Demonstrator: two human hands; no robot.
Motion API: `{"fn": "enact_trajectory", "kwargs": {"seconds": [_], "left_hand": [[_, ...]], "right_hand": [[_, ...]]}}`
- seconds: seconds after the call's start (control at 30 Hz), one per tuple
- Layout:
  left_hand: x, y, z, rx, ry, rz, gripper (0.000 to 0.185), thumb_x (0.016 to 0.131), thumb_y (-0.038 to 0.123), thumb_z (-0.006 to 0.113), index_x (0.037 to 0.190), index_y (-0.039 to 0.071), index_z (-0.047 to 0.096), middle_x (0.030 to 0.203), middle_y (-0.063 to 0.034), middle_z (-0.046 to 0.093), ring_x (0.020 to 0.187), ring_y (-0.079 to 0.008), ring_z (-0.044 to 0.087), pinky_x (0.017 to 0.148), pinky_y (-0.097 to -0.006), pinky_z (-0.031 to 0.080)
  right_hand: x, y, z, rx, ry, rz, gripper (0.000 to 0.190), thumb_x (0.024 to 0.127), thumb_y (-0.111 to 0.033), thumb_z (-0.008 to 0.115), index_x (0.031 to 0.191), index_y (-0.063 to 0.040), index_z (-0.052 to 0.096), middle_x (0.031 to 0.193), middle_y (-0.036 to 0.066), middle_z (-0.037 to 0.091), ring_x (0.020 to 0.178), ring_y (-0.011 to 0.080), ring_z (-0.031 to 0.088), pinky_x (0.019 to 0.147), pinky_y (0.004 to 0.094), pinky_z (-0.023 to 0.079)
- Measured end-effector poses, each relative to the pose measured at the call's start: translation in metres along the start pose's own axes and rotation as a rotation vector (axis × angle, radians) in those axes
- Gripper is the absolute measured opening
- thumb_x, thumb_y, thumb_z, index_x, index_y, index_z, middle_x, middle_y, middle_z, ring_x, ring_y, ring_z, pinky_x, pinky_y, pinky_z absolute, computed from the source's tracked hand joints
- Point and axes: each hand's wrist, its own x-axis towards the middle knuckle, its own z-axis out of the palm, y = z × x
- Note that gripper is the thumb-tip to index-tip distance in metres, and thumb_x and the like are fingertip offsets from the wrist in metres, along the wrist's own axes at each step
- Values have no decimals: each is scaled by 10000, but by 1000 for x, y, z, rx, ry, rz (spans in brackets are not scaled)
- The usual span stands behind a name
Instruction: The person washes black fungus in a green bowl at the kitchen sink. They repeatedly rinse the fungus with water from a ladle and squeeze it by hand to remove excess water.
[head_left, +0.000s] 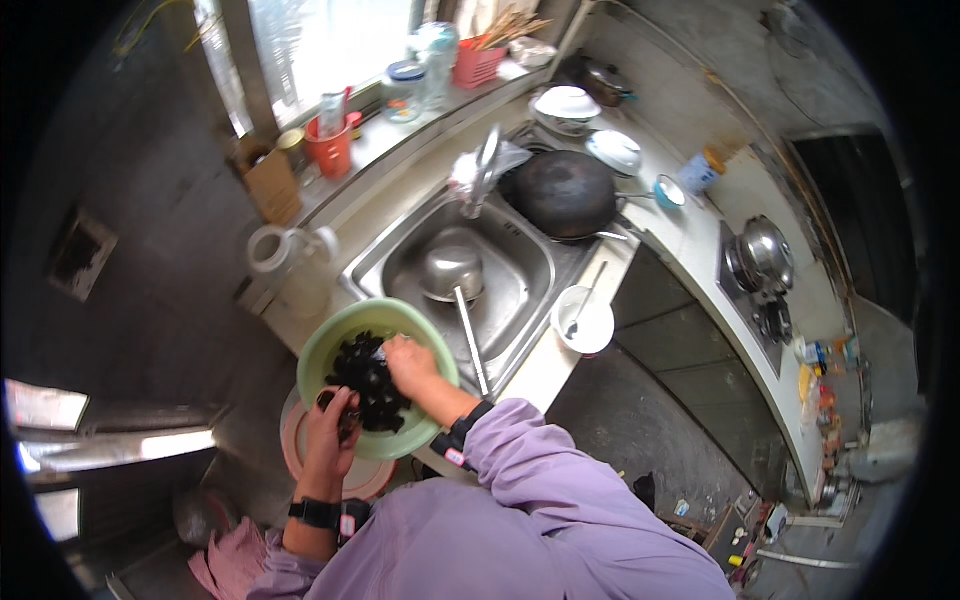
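A light green plastic basin (315, 337) stands at the counter's edge, left of the steel sink. Dark, wet, ruffled pieces (367, 375), perhaps wood ear fungus, lie in it. My left hand (337, 420) is at the basin's near left rim, its fingers closed around some dark pieces. My right hand (409, 364) reaches into the basin from the right; its fingertips are among the dark pieces, and whether they grip any is hidden. In the sink (517, 277) rests a metal ladle or dipper (454, 271), its long handle over the near edge.
A white bowl with a spoon (592, 322) sits right of the sink. Behind it are a faucet (487, 165) and a dark wok (566, 193). A large clear plastic jug (304, 277) stands beyond the basin. A red-rimmed round lid or container (296, 442) is below the basin.
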Motion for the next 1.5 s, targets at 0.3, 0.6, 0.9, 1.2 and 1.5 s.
{"fn": "enact_trajectory", "kwargs": {"seconds": [0.3, 0.6, 0.9, 1.2, 1.5], "left_hand": [[5, -3, 10, 4, -8, -53, 115, 960, 219, 590, 920, 116, 557, 731, 30, 525, 498, -26, 403, 381, -165, 258], [1, 0, 5, -31, -53, -62, 109, 964, 243, 578, 956, 136, 560, 881, 0, 654, 595, -30, 482, 399, -162, 282], [1, 4, -3, -53, -84, -45, 129, 886, 104, 643, 932, 118, 524, 877, -41, 629, 587, -47, 487, 385, -171, 265], [6, 0, -1, -147, -68, -163, 214, 918, 196, 627, 1107, 99, 600, 747, 25, 555, 654, -62, 535, 416, -172, 314], [10, -12, 9, 213, -117, -138, 186, 877, 171, 699, 1028, 74, 652, 795, 28, 603, 631, -31, 536, 423, -163, 325]], "right_hand": [[-22, 7, -6, 172, -96, -101, 156, 804, -100, 550, 937, -77, 629, 920, 168, 613, 915, 356, 619, 755, 455, 514], [-42, 16, -38, 1055, -191, 162, 236, 858, -225, 662, 1008, -44, 642, 875, 92, 681, 753, 196, 616, 672, 314, 498], [-54, 16, -84, 1685, -501, 330, 260, 976, -223, 541, 1148, -41, 609, 980, 22, 667, 805, 81, 589, 692, 240, 505], [-60, 6, -91, 1663, -522, 337, 214, 943, -177, 590, 1092, -28, 631, 867, -5, 617, 721, 71, 572, 680, 224, 502], [-66, -15, -77, 1344, -438, 202, 153, 882, -127, 640, 956, 6, 638, 801, 30, 648, 668, 88, 598, 605, 239, 506]]}}
